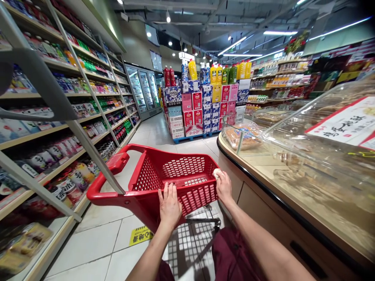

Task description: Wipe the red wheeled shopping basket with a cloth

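Supermarket interior. Tall, tan-edged metal shelving (20, 141) lines the left of the frame; upright, glass-doored refrigerators (143, 91) stand upper centre-left. White rectangular floor tiles (96, 230) bear a yellow rectangular sticker (140, 235), lower centre-left. Right: a curved, black-edged beige counter (253, 158). Above: a dark ceiling (193, 19) with white tubular lights (280, 33).

Left grip (170, 205) hooked over side of red cart (146, 205); right grip (224, 188) holds white cloth (216, 173) at cart corner.
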The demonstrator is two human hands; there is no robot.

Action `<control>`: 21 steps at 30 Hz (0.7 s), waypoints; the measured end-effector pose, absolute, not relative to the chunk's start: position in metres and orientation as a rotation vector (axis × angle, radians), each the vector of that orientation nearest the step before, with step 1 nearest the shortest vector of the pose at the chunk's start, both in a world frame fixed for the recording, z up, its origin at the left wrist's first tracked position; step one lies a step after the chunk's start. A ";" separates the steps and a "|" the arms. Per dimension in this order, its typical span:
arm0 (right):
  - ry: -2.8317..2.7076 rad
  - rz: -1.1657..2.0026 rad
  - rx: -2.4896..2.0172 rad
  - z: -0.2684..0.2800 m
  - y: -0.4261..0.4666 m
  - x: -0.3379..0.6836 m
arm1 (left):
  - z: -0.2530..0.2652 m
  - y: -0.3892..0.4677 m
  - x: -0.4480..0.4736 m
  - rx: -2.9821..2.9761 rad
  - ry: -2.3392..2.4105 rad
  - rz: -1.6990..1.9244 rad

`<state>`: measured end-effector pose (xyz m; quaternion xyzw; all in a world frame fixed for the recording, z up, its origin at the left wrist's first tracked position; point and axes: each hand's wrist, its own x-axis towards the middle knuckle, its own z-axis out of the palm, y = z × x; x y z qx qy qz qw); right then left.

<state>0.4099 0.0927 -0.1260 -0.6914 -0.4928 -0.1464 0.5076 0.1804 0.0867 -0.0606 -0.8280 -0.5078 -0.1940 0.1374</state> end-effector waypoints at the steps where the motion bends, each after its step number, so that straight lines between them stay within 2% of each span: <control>1: -1.187 -0.362 -1.657 -0.126 0.092 0.406 | -0.061 0.086 0.181 -2.389 -1.472 -0.563; 6: -1.671 -0.331 -1.385 -0.117 0.093 0.358 | -0.058 0.086 0.182 -2.385 -1.471 -0.521; 12: -1.319 -0.336 -1.586 -0.116 0.094 0.394 | -0.059 0.086 0.185 -2.408 -1.452 -0.510; 18: -1.697 -0.284 -1.396 -0.109 0.096 0.349 | -0.058 0.085 0.186 -2.404 -1.454 -0.493; 21: -1.545 -0.284 -1.520 -0.111 0.093 0.377 | -0.059 0.085 0.185 -2.418 -1.437 -0.480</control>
